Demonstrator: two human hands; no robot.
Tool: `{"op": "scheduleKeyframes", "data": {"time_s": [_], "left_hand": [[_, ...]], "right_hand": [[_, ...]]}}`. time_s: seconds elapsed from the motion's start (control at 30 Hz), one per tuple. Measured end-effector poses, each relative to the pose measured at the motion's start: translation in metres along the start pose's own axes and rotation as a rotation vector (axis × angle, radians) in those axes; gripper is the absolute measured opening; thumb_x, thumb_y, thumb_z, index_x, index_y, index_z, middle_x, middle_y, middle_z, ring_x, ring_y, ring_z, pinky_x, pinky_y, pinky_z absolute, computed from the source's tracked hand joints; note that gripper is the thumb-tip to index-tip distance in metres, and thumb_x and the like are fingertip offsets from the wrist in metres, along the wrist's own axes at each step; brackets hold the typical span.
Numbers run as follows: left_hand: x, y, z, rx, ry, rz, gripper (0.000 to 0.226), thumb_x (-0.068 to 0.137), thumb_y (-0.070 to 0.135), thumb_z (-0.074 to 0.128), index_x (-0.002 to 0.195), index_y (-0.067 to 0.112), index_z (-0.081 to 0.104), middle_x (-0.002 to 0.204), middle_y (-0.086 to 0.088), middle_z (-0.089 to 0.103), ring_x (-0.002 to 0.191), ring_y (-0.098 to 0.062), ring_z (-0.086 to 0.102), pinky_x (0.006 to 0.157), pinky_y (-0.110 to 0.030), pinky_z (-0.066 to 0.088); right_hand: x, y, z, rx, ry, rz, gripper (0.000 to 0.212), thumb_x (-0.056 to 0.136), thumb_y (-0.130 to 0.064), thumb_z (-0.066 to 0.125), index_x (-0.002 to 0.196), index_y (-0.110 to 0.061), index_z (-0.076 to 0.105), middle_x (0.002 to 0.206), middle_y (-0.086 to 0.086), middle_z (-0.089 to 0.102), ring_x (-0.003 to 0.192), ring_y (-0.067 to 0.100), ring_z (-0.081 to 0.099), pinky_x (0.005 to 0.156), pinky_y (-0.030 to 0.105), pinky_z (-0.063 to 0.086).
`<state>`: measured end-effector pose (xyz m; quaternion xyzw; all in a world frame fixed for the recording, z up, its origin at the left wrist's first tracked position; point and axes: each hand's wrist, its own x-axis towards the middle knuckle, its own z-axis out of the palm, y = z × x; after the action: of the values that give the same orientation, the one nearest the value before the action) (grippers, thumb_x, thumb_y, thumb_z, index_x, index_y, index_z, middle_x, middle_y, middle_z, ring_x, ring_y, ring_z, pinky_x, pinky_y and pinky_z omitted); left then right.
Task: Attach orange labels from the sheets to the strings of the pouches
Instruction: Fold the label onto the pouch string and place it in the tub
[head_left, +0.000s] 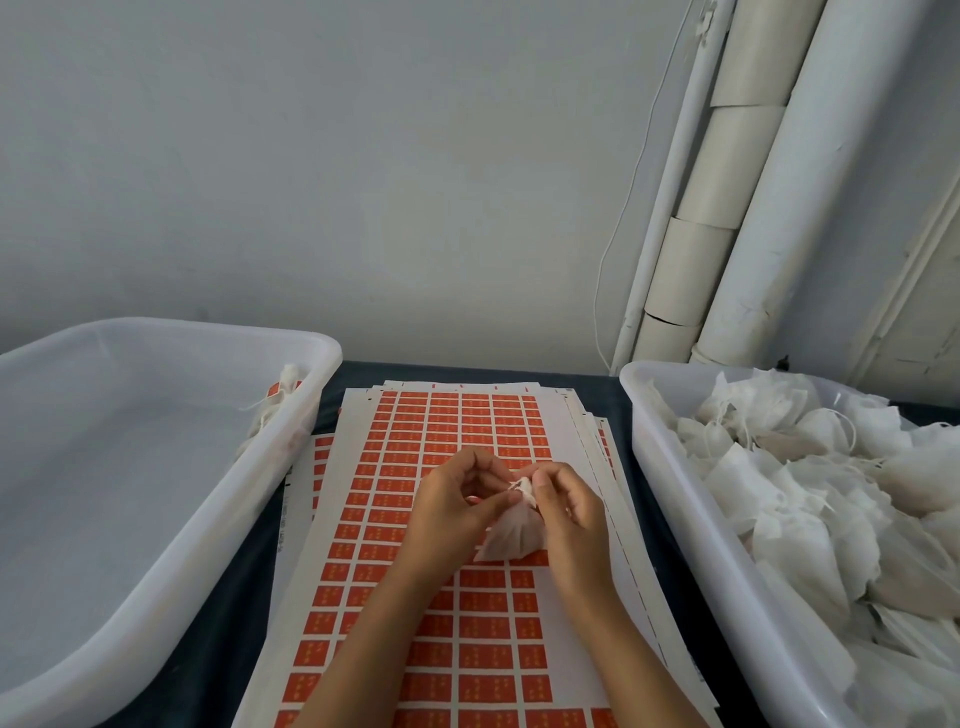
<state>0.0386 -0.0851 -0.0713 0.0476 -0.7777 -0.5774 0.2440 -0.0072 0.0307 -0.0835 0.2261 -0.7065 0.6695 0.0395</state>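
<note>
Both hands pinch the small white mesh pouch (511, 535) by its gathered neck above the orange label sheets (447, 415), left hand (457, 504) and right hand (563, 506) apparently freeing its string for labelling.

Work surface: a table (332, 384) covered in dark blue-grey cloth, set against a pale wall. Centre: a loosely fanned stack of label sheets (467, 415), white paper printed with a grid of orange labels, the topmost sheet with bare gaps along its right side. Left: a translucent white plastic tub (322, 353), just beside the stack. Right: a second white plastic tub (649, 415), filled with white pouches, its near wall bordering the sheets.
</note>
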Motion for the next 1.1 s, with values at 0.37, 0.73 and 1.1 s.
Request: {"op": "scheduleKeyframes", "data": {"time_s": [0.37,0.73,1.1], "left_hand": [[0.002,-0.005,0.001,0.114,0.057,0.039,0.027,0.083,-0.005,0.063,0.083,0.021,0.063,0.079,0.006,0.064,0.074,-0.001,0.06,0.064,-0.013,0.051],[0.005,-0.01,-0.002,-0.001,0.088,-0.062,0.026,0.08,-0.008,0.065,0.079,0.017,0.06,0.073,0.001,0.064,0.063,-0.001,0.06,0.056,-0.012,0.048],[0.005,-0.009,-0.005,-0.104,-0.088,-0.123,0.031,0.087,-0.005,0.055,0.09,0.023,0.068,0.079,0.006,0.067,0.078,-0.01,0.064,0.063,-0.018,0.054]], "right_hand": [[0.001,-0.001,-0.005,-0.036,-0.074,-0.015,0.015,0.093,-0.017,0.053,0.084,-0.024,0.064,0.085,-0.011,0.067,0.086,0.0,0.062,0.068,0.01,0.05],[0.004,0.003,-0.008,-0.162,-0.176,-0.044,0.021,0.085,-0.013,0.065,0.088,-0.034,0.064,0.091,-0.018,0.066,0.089,-0.007,0.06,0.068,0.005,0.047],[0.008,0.002,-0.016,-0.152,-0.182,-0.046,0.013,0.087,-0.012,0.063,0.081,-0.023,0.059,0.077,-0.011,0.065,0.073,0.007,0.066,0.064,0.014,0.053]]}}
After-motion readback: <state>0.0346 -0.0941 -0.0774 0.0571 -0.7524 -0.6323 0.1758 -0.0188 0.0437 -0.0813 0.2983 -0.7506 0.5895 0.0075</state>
